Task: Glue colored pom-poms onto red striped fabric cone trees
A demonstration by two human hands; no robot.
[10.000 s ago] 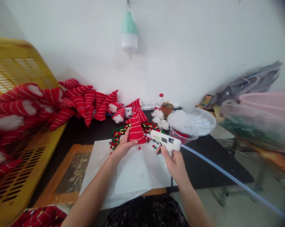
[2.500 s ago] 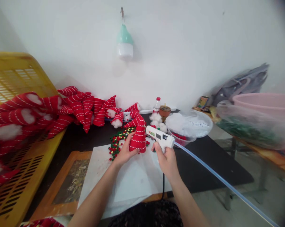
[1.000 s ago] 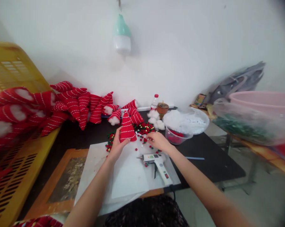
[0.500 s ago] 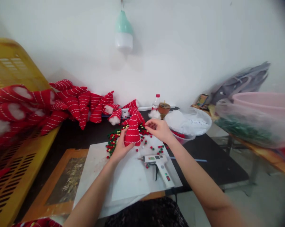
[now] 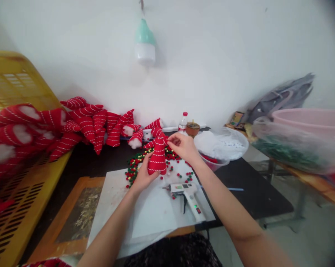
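Observation:
My left hand [image 5: 145, 174] is wrapped round the lower side of a red stuffed cone [image 5: 157, 159] with white stitched stripes, which it holds upright. My right hand [image 5: 182, 146] is closed in a pinch beside the cone's top; whether the fingertips grip the tip or some small thing is hidden. Below the cone lies a white glue gun [image 5: 185, 191] on white paper [image 5: 153, 218], its nozzle pointing left. Small red, green and yellow pom-poms [image 5: 132, 163] are scattered behind and around the cone.
On the left, a yellow crate [image 5: 42, 185] holds a heap of red striped cones [image 5: 64, 144]. Toward the wall stand a bottle [image 5: 183, 120] and a brown pot [image 5: 193, 128]. A plastic-covered bowl [image 5: 231, 144] is at the right, with a pink basin [image 5: 309, 120] farther off.
My right hand has moved slightly left and up, closer to the top of the cone. My left hand keeps its hold on the cone, and the view has tilted a little.

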